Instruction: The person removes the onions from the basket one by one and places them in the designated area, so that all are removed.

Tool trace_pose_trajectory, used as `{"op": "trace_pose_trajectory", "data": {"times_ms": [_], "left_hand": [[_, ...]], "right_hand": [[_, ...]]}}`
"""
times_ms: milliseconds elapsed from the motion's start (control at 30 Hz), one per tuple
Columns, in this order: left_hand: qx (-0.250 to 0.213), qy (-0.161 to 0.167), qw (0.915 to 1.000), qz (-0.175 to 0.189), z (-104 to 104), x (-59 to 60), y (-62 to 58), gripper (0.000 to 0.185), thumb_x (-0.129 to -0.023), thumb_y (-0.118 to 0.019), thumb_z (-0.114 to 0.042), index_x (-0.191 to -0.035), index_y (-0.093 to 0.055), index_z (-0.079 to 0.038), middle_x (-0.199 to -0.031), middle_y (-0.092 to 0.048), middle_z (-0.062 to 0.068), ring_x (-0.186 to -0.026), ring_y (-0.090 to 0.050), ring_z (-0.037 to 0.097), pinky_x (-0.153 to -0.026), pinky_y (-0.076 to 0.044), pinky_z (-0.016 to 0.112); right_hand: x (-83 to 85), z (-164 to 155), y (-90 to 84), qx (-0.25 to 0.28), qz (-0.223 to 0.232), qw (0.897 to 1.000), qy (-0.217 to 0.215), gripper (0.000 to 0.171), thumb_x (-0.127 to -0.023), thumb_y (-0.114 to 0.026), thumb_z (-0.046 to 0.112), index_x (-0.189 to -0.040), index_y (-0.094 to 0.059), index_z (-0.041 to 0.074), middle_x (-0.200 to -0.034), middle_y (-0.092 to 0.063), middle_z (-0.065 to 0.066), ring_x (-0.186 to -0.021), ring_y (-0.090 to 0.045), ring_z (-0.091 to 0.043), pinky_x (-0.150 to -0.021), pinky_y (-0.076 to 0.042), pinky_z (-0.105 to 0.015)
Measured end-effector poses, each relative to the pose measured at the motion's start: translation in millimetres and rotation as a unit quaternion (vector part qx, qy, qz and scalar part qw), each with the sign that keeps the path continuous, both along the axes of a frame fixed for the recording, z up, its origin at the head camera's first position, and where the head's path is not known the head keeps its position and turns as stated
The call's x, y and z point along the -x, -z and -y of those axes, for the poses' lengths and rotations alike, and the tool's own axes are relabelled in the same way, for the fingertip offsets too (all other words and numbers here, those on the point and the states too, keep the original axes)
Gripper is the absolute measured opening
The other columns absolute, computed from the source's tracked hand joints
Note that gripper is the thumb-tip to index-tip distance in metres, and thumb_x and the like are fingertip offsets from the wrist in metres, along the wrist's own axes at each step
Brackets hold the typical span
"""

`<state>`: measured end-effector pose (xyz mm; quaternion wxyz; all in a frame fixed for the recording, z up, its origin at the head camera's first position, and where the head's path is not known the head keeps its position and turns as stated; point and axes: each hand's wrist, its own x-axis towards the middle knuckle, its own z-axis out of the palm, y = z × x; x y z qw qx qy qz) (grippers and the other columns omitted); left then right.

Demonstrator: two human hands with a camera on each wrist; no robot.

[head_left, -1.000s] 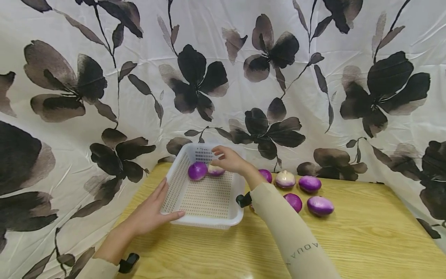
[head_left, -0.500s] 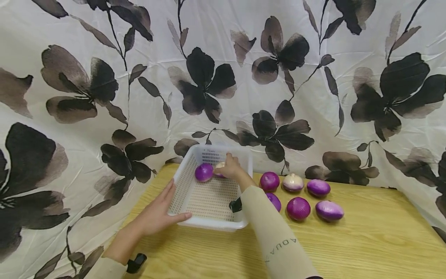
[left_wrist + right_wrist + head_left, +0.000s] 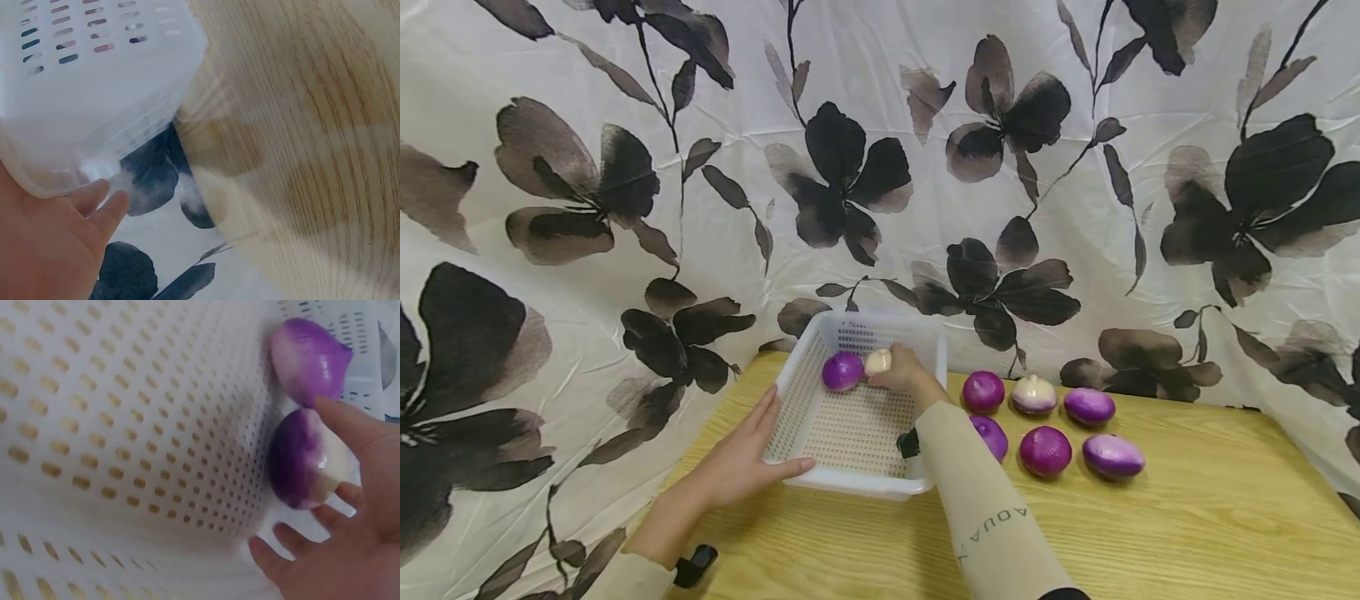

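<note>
Even, bright indoor light with soft shadows; head view bows toward 3 and 9 o'clock; both wrist views blurred

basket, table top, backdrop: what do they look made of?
Basket: looks like white moulded plastic, semi-gloss, with regular perforated walls and floor. Table top: light wood or wood-look laminate, with straight printed-looking grain; cannot tell which. Backdrop: thin fabric, white with dark floral print, creased and draped.

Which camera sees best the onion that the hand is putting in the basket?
The right wrist view: the purple-and-white onion fills it, close against the right hand. The head view shows it small and half hidden. The left wrist view shows only the basket's corner.
</note>
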<state>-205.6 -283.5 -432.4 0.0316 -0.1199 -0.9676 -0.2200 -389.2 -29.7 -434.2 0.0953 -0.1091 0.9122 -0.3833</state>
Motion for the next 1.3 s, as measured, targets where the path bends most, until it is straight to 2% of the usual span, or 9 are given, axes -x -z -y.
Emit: {"op": "trace_pose_trajectory", "data": {"times_ms": [100,200,500,733,800,967,1000,1133,1300], "left_hand": [[-0.001,0.000,1.0000,0.000,-1,0.7,0.1,0.123,-0.083,-0.063,-0.078,-0.162,-0.014,0.004,-0.172,-0.002,0.017,-0.151,-0.022,0.048,-0.117,-0.027,0.065],[-0.003,0.001,1.0000,-0.001,-1,0.6,0.0,0.123,-0.083,-0.064,-0.077,-0.161,-0.014,0.004,-0.171,-0.002,0.017,-0.151,-0.022,0.048,-0.117,-0.027,0.065],[-0.006,-0.002,1.0000,-0.001,-2,-0.2,1.3,0.123,-0.083,-0.065,-0.076,-0.162,-0.013,0.003,-0.172,-0.002,0.016,-0.151,-0.022,0.048,-0.117,-0.027,0.065],[0.003,-0.004,1.0000,0.001,-1,0.2,-0.1,0.124,-0.083,-0.064,-0.077,-0.162,-0.011,0.002,-0.172,-0.001,0.016,-0.151,-0.023,0.048,-0.117,-0.028,0.064],[0.003,-0.003,1.0000,0.001,-1,0.3,0.4,0.124,-0.084,-0.063,-0.077,-0.162,-0.011,0.003,-0.172,-0.001,0.016,-0.151,-0.023,0.048,-0.118,-0.028,0.063],[0.002,-0.004,1.0000,0.003,-3,-0.6,0.5,0.124,-0.084,-0.063,-0.078,-0.162,-0.012,0.003,-0.172,0.000,0.016,-0.150,-0.023,0.049,-0.117,-0.027,0.065],[0.002,-0.005,1.0000,0.003,-2,-0.9,0.3,0.124,-0.084,-0.063,-0.077,-0.162,-0.012,0.004,-0.172,0.000,0.016,-0.150,-0.023,0.050,-0.117,-0.027,0.066],[0.006,-0.010,0.9999,0.006,-1,-1.5,-1.1,0.123,-0.084,-0.063,-0.077,-0.161,-0.013,0.004,-0.171,-0.001,0.017,-0.150,-0.022,0.051,-0.117,-0.026,0.067],[0.009,-0.008,0.9999,0.010,-3,-0.7,-2.9,0.122,-0.085,-0.062,-0.077,-0.161,-0.013,0.004,-0.172,-0.001,0.017,-0.150,-0.020,0.051,-0.117,-0.026,0.067]], "right_hand": [[-6.1,-1,-2.1,-0.027,-0.014,1.000,-0.007,0.079,-0.085,-0.083,0.022,-0.144,-0.040,-0.008,-0.130,-0.057,-0.027,-0.120,-0.058,-0.038,-0.108,-0.047,-0.048],[-10.7,-2,-3.5,-0.033,-0.015,0.999,-0.001,0.073,-0.085,-0.084,0.025,-0.138,-0.043,-0.005,-0.121,-0.060,-0.024,-0.114,-0.060,-0.037,-0.103,-0.050,-0.048],[-11.5,-2,-3.7,-0.053,-0.019,0.998,-0.010,0.058,-0.084,-0.086,0.032,-0.122,-0.056,0.000,-0.112,-0.064,-0.016,-0.105,-0.062,-0.029,-0.098,-0.052,-0.044],[-14.9,-2,-15.2,-0.063,-0.026,0.997,-0.023,0.054,-0.082,-0.087,0.031,-0.116,-0.062,-0.002,-0.106,-0.065,-0.012,-0.098,-0.060,-0.024,-0.093,-0.052,-0.038],[-14.8,-3,-18.4,-0.067,-0.031,0.997,-0.024,0.054,-0.080,-0.088,0.032,-0.113,-0.062,-0.002,-0.103,-0.065,-0.012,-0.094,-0.060,-0.024,-0.088,-0.053,-0.035],[-17.6,-9,-31.3,-0.060,-0.035,0.998,-0.012,0.054,-0.081,-0.088,0.031,-0.113,-0.062,-0.004,-0.103,-0.065,-0.014,-0.093,-0.061,-0.025,-0.083,-0.054,-0.034],[-18.5,-9,-35.0,-0.059,-0.036,0.998,-0.012,0.054,-0.082,-0.087,0.031,-0.115,-0.062,-0.004,-0.106,-0.066,-0.015,-0.096,-0.061,-0.025,-0.086,-0.053,-0.034],[-19.2,-11,-46.2,-0.044,-0.062,0.997,-0.025,0.056,-0.084,-0.085,0.031,-0.121,-0.062,-0.005,-0.109,-0.066,-0.015,-0.097,-0.058,-0.025,-0.084,-0.051,-0.033],[-21.1,-18,-57.0,-0.008,-0.069,0.997,-0.037,0.061,-0.084,-0.085,0.032,-0.128,-0.061,-0.004,-0.119,-0.065,-0.017,-0.105,-0.059,-0.028,-0.089,-0.053,-0.037]]}}
